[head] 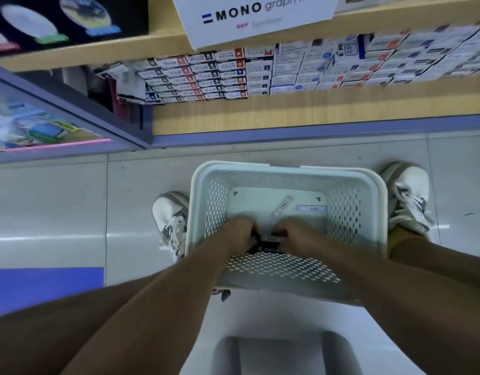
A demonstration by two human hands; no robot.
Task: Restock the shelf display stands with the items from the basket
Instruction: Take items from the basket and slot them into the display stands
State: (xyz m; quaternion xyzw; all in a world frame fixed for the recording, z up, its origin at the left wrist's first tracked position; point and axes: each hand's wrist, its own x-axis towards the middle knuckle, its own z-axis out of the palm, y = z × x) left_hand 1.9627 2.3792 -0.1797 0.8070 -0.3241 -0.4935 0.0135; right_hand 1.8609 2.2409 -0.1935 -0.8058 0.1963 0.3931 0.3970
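Observation:
A pale perforated basket (pixel 352 212) stands on the floor between my feet. Both hands reach down into it. My left hand (pixel 237 232) and my right hand (pixel 293 234) grip a bunch of small dark flat packs (pixel 268 240) from either side near the basket's near wall. Two slim light packs lie loose on the basket floor: a tilted one (pixel 281 206) and a bluish one (pixel 310 208). Beyond the basket, the low wooden shelf (pixel 287 115) holds rows of small boxed items (pixel 233 74).
A white MONO graph sign (pixel 255 17) hangs from the upper shelf edge. A purple-framed display (pixel 44 123) juts out at the left. My shoes (pixel 171 220) (pixel 408 196) flank the basket on grey floor tiles. A white stool edge (pixel 285 353) lies below me.

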